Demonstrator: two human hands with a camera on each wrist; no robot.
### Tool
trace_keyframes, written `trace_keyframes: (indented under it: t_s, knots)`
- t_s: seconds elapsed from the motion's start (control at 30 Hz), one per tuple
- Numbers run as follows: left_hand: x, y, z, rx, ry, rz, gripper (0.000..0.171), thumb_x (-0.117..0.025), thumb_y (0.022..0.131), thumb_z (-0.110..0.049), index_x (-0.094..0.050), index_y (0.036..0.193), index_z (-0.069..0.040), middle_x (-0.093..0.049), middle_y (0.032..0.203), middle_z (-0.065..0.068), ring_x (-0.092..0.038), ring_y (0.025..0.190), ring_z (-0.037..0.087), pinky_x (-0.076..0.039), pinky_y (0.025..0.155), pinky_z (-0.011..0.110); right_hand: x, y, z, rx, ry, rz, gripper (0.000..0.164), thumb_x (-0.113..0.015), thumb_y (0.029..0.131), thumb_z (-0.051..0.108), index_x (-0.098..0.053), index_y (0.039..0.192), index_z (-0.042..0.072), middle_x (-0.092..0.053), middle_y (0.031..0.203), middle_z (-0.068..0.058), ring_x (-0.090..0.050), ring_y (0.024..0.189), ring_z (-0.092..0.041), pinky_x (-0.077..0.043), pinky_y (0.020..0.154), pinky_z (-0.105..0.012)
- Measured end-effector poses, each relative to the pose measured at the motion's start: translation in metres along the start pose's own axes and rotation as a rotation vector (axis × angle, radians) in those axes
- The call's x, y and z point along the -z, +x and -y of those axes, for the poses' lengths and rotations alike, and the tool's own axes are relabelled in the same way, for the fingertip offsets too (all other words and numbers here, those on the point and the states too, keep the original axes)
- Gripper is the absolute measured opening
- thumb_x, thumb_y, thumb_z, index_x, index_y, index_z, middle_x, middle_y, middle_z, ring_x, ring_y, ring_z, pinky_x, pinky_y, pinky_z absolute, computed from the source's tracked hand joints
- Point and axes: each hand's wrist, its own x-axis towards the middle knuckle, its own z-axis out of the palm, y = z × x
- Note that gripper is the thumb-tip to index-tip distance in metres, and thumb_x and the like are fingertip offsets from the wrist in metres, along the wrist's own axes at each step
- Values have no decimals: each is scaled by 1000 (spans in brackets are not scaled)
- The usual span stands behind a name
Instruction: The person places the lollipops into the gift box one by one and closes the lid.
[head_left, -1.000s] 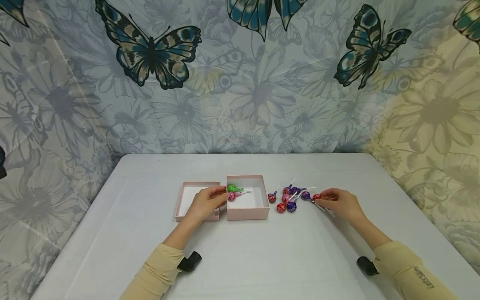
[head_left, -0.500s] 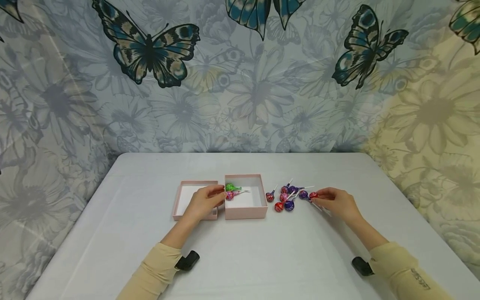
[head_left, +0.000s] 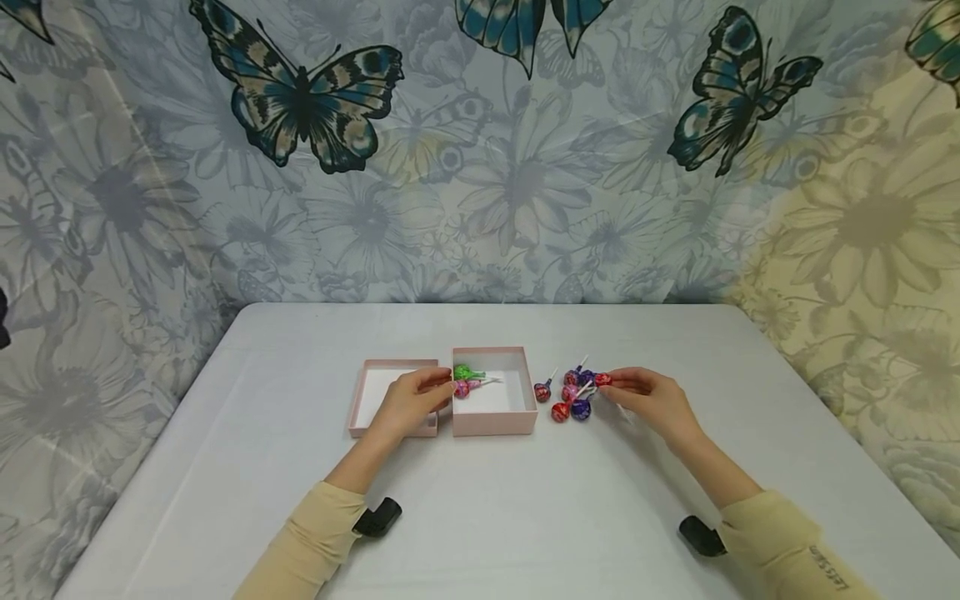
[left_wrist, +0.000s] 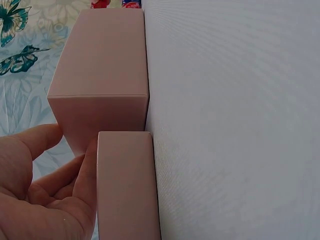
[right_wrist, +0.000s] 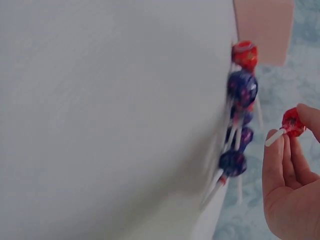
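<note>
My left hand (head_left: pixel 412 402) is at the left wall of the open pink box (head_left: pixel 493 424). Its thumb and fingers touch that wall near the rim, in the gap beside the shallow pink lid (left_wrist: pixel 127 185). A green lollipop (head_left: pixel 464 372) and a pink lollipop (head_left: pixel 462 388) lie inside the box. My right hand (head_left: pixel 651 402) pinches a red-wrapped lollipop (right_wrist: pixel 293 123) by its round head between thumb and fingers, its white stick pointing out. It is held beside the loose pile, where a purple lollipop (head_left: pixel 581 409) and a red lollipop (head_left: pixel 560 412) lie in front.
The lollipop pile stands just right of the box, with one dark red lollipop (head_left: pixel 542 391) closest to its wall. A white cloth covers the table (head_left: pixel 480 517). Behind it hangs a butterfly-patterned curtain (head_left: pixel 525 192). Black wrist cameras sit at both sleeves.
My right hand has moved left with the red lollipop, from the pile's right side to close by it, covering part of the pile. The left hand stays at the box.
</note>
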Motion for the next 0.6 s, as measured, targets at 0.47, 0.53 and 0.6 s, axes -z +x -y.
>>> trace_keyframes:
  t_s: [0.47, 0.53, 0.6]
  knots:
    - [2, 3, 3, 1, -18, 18, 40, -68, 93, -14, -61, 128, 3, -66, 119, 16, -67, 101, 24, -58, 81, 31, -37, 11, 51, 62, 157, 92, 50, -75, 86, 39, -64, 122, 7, -65, 112, -9, -62, 97, -16, -56, 83, -26]
    - [2, 3, 2, 1, -15, 17, 40, -68, 93, -14, -61, 128, 3, -67, 119, 16, -67, 101, 24, -58, 81, 31, -41, 14, 56, 65, 163, 101, 49, -76, 86, 39, -64, 121, 7, -66, 111, -8, -62, 97, -17, -56, 83, -28]
    - [2, 3, 2, 0, -13, 15, 40, -68, 93, -14, -61, 128, 3, -67, 119, 16, -67, 101, 24, -58, 81, 31, -46, 17, 60, 67, 169, 116, 48, -76, 86, 38, -65, 121, 7, -66, 111, -8, -62, 96, -17, -57, 84, -30]
